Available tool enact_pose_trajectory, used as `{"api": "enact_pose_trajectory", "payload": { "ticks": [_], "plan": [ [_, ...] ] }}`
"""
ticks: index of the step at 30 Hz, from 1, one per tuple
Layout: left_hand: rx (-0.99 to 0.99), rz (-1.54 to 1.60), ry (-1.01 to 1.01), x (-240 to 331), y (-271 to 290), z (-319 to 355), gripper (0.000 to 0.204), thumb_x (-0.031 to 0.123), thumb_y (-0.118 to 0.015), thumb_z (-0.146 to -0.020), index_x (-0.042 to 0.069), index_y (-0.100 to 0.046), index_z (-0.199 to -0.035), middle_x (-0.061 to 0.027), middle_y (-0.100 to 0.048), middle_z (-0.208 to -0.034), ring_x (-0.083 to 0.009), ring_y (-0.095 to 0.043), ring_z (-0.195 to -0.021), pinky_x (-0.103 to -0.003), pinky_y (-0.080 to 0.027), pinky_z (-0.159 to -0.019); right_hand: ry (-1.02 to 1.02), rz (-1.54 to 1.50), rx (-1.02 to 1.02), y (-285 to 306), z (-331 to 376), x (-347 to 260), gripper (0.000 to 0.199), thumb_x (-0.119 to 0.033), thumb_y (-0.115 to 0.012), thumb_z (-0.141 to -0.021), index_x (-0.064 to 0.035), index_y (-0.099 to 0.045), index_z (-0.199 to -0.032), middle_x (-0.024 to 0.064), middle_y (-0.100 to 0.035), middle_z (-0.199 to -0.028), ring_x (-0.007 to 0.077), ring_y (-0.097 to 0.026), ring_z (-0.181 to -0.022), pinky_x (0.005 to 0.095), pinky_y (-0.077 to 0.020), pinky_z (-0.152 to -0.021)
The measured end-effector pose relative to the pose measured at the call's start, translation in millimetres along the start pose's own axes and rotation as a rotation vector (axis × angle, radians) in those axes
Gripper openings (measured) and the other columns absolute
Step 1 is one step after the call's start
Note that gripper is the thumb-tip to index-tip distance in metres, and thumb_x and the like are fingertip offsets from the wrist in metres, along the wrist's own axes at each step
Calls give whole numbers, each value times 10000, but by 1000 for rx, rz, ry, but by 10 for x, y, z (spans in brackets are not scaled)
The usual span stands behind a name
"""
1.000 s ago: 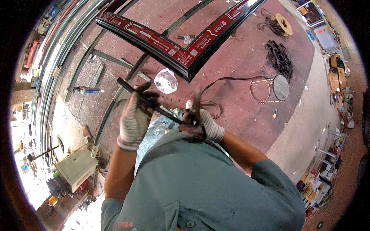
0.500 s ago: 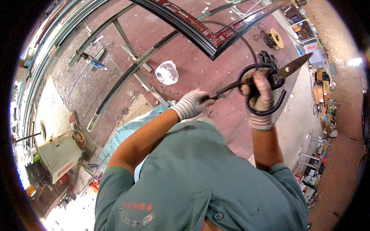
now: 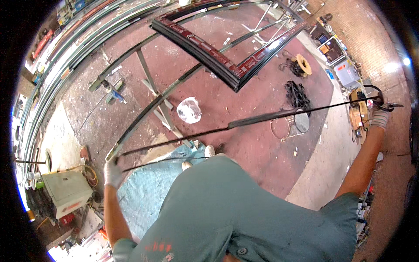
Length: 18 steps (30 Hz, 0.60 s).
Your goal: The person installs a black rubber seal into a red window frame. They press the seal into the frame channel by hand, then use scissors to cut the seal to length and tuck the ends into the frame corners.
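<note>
I am stretching a long black rubber strip (image 3: pixel 262 118) between my two gloved hands, arms spread wide. My left hand (image 3: pixel 112 173), in a white glove, grips one end of the strip low at the left, where two thin strands run out of it. Far out at the right, my right hand (image 3: pixel 380 114) holds the other end together with a pair of scissors (image 3: pixel 388 104). The strip hangs across above the red floor and a clear plastic bag (image 3: pixel 189 109). My teal shirt fills the bottom middle.
A dark red and black frame (image 3: pixel 227 65) rests on metal trestle bars (image 3: pixel 148 87). A white machine (image 3: pixel 65 192) stands at the lower left. Coiled black cable (image 3: pixel 297 94), a yellow spool (image 3: pixel 303 64), a round wire stand (image 3: pixel 291 125) and a blue tarp (image 3: pixel 148 192) lie on the floor.
My hands have moved far apart, pulling the black strip out to full length. The left hand dropped to the lower left and the right hand swung out to the right edge.
</note>
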<state>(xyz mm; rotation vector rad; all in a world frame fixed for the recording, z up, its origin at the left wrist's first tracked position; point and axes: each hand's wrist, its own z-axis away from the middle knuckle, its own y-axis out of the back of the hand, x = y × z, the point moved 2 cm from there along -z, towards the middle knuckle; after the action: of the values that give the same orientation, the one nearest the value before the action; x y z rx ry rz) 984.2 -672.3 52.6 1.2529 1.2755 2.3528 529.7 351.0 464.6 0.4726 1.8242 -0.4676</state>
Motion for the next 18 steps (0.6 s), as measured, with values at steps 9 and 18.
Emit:
{"api": "enact_pose_trajectory", "payload": {
  "ticks": [9, 18],
  "plan": [
    [579, 154, 404, -3607, 1921, 719, 467, 334, -601, -987, -1, -605, -1312, -151, -695, -1180, -236, -640, -1053, -373, -497, -928, 303, -181, 125, -141, 157, -1600, 191, -257, -737, -881, -69, -702, -894, 60, -685, -815, 161, -604, -669, 292, -523, -656],
    [421, 966, 366, -4048, 2032, 1134, 521, 404, -592, -979, 87, -534, -1389, -169, -672, -1215, -294, -613, -1143, -427, -474, -1011, 253, -239, -58, -1223, 1124, -1410, 153, -207, -752, -878, -76, -675, -868, 52, -679, -811, 145, -579, -591, 240, -493, -578]
  ]
}}
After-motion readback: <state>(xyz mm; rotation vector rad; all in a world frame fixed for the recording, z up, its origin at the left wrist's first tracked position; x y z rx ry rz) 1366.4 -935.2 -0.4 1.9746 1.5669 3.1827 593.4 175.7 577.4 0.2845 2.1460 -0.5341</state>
